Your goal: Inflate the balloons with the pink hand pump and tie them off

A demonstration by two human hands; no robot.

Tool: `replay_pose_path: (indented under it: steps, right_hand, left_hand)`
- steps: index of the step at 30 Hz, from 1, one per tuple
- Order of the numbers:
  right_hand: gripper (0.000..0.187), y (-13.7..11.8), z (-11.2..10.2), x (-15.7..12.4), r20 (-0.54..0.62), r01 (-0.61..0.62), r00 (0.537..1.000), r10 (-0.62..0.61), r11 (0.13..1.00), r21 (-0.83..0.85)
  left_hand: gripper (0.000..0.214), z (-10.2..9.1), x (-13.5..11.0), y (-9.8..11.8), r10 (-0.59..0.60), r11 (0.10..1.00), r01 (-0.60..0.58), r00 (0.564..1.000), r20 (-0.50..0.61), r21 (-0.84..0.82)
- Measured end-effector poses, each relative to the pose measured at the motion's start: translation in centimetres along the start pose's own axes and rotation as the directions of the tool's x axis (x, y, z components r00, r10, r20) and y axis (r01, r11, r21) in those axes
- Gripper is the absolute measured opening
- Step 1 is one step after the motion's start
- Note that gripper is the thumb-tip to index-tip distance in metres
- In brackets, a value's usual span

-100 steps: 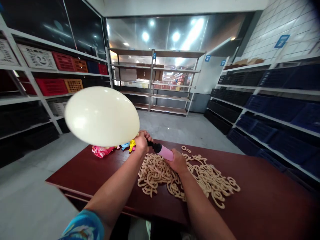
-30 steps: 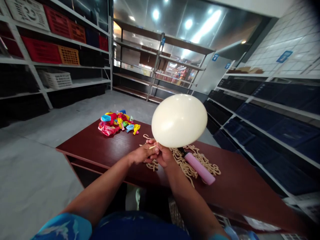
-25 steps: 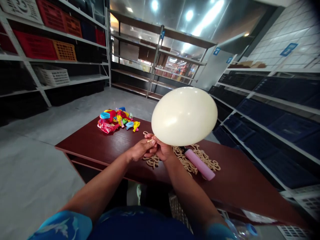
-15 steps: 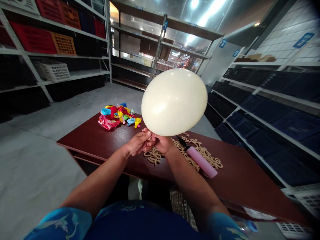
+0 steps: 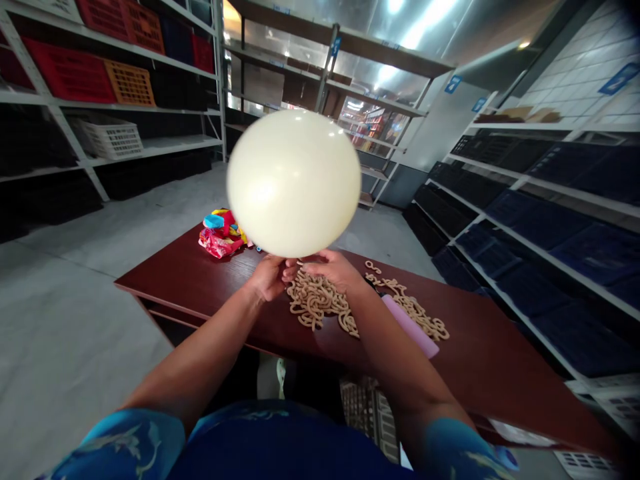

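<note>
A big inflated cream-white balloon point(image 5: 295, 183) stands above the front of the table, its neck end pointing down toward me. My left hand point(image 5: 270, 276) is closed on the neck end, fingers curled under the balloon. From the other side my right hand point(image 5: 334, 269) pinches at the same neck, thumb and fingertips close to the left fingers. The neck itself is mostly hidden by the fingers. Beneath the hands lies a heap of tan, looped, cord-like pieces point(image 5: 314, 300). A pink hand pump point(image 5: 410, 327) lies right of my right forearm, its black nozzle end partly covered.
Uninflated coloured balloons point(image 5: 220, 237) lie in a pile on the dark red table point(image 5: 195, 287), partly behind the big balloon. Shelves with crates point(image 5: 70, 73) stand left, dark blue bins point(image 5: 550, 220) right, and a metal rack point(image 5: 400, 107) at the back.
The balloon has swung left and slightly up, now covering part of the loose balloon pile. My right hand has turned at the neck, and more of the tan heap shows.
</note>
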State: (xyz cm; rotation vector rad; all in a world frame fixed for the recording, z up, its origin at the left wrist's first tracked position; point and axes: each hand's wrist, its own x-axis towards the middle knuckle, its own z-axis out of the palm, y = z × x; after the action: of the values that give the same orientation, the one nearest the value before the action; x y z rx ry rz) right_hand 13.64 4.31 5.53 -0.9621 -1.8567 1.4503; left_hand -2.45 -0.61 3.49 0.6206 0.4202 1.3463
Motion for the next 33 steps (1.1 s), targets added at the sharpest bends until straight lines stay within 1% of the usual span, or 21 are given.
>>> replay_pose_path:
  steps: [1,2,4,6,8,10,11,13,15,16,18,19,21,22,24,27,30,33]
  right_hand:
    - [0.028,0.3,-0.7,-0.3,-0.081,0.01,0.996,-0.023,0.987,-0.158]
    - [0.022,0.6,-1.4,-0.6,-0.147,0.006,0.988,-0.053,0.952,-0.305]
    - [0.015,1.5,-2.3,-1.3,-0.2,-0.013,0.974,-0.109,0.85,-0.527]
    - [0.011,2.5,-2.7,-1.9,-0.187,-0.001,0.969,-0.162,0.754,-0.657]
    - [0.01,3.7,-2.6,-2.3,-0.143,0.034,0.968,-0.204,0.677,-0.735]
    - [0.012,4.9,-2.3,-2.3,-0.081,0.073,0.974,-0.213,0.627,-0.775]
    - [0.012,5.3,-2.2,-2.2,-0.051,0.091,0.976,-0.21,0.616,-0.783]
    - [0.007,5.7,-2.3,-1.9,-0.032,0.116,0.975,-0.218,0.632,-0.766]
    - [0.006,5.3,-2.6,-1.8,-0.08,0.127,0.964,-0.255,0.7,-0.703]
    - [0.008,4.7,-2.9,-1.8,-0.12,0.123,0.958,-0.259,0.753,-0.647]
    - [0.015,3.2,-3.3,-2.0,-0.18,0.084,0.964,-0.194,0.868,-0.489]
    - [0.018,2.3,-3.5,-2.2,-0.185,0.05,0.973,-0.134,0.915,-0.4]
    - [0.021,0.6,-3.5,-2.5,-0.152,-0.008,0.988,-0.029,0.971,-0.238]
    - [0.021,-0.2,-3.4,-2.6,-0.128,-0.018,0.992,-0.005,0.984,-0.177]
    - [0.02,-1.4,-3.0,-2.7,-0.088,-0.009,0.996,0.001,0.995,-0.099]
    - [0.017,-2.4,-2.4,-2.6,-0.055,0.004,0.998,-0.008,0.998,-0.065]
    - [0.016,-2.7,-1.8,-2.4,-0.055,0.017,0.998,-0.023,0.993,-0.119]
    - [0.016,-2.9,-1.3,-2.2,-0.086,0.053,0.993,-0.076,0.968,-0.246]
  left_hand:
    - [0.016,0.0,0.0,0.4,0.014,1.0,-0.015,1.0,-0.009,-0.024]
    - [0.014,0.0,0.0,0.7,0.031,0.999,-0.031,0.999,-0.015,-0.04]
    - [0.011,-0.1,-0.1,1.3,0.07,0.996,-0.071,0.997,-0.017,-0.049]
    - [0.011,-0.2,-0.2,1.7,0.111,0.993,-0.112,0.994,-0.016,-0.044]
    - [0.013,-0.3,-0.2,1.8,0.127,0.991,-0.127,0.992,-0.019,-0.038]
    - [0.014,-0.4,-0.2,1.7,0.115,0.993,-0.116,0.993,-0.026,-0.039]
    - [0.015,-0.5,-0.1,1.6,0.108,0.993,-0.109,0.994,-0.029,-0.04]
    - [0.015,-0.6,-0.1,1.3,0.099,0.994,-0.1,0.995,-0.033,-0.033]
    - [0.016,-0.7,0.0,1.1,0.097,0.995,-0.097,0.995,-0.039,-0.007]
    - [0.016,-0.7,0.1,1.0,0.095,0.995,-0.095,0.994,-0.045,0.011]
    - [0.016,-0.6,0.3,0.9,0.086,0.995,-0.083,0.994,-0.06,0.052]
    - [0.016,-0.4,0.4,0.8,0.082,0.995,-0.078,0.994,-0.067,0.069]
    - [0.016,0.1,0.7,0.7,0.078,0.993,-0.07,0.993,-0.086,0.093]
    - [0.016,0.4,0.9,0.6,0.074,0.993,-0.064,0.992,-0.101,0.1]
    - [0.014,1.1,1.2,0.4,0.056,0.993,-0.04,0.988,-0.144,0.108]
    - [0.01,2.1,1.4,0.0,0.008,0.993,0.016,0.979,-0.205,0.114]
    - [0.009,2.5,1.5,-0.6,-0.026,0.993,0.053,0.968,-0.251,0.101]
    - [0.01,2.5,1.5,-1.1,-0.049,0.994,0.073,0.962,-0.267,0.083]
